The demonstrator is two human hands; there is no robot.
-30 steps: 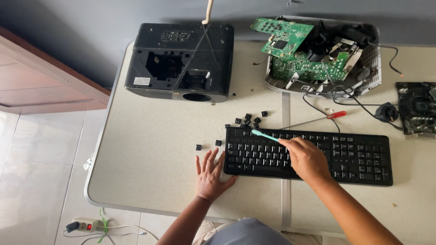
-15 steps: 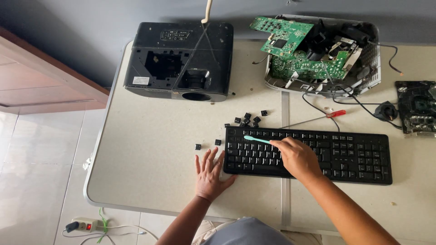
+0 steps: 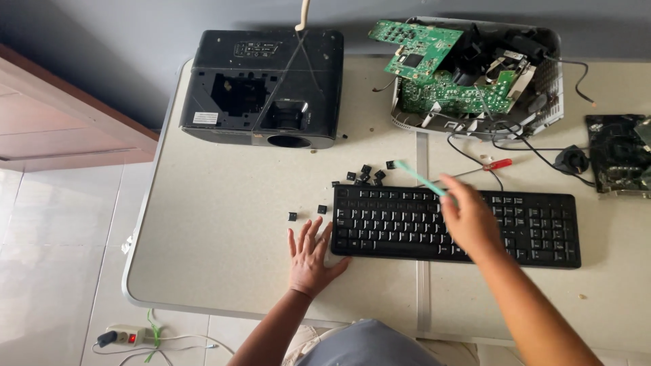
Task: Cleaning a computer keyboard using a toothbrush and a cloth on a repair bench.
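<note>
Left hand (image 3: 310,256) lay flat and spread on the table (image 3: 224,257), fingertips touching the near left corner of the black keyboard (image 3: 456,224) as if bracing it, gripping nothing. Our right hand (image 3: 471,220) hovered over the middle rows, closed round a slim teal tool (image 3: 419,178) whose free end pointed up and left past the keyboard's far edge. Loose black keycaps (image 3: 366,173) sat in a small cluster just beyond the far left corner, with two more (image 3: 306,213) apart on the table to the left — so we judged the step to be prying caps off, a few done and most keys in place. A next move would call for bringing the tool tip under one cap's edge while the flat hand kept the board steady. Motion blur smeared the right hand, and it hid the keys beneath — we could not tell which one was being worked.
</note>
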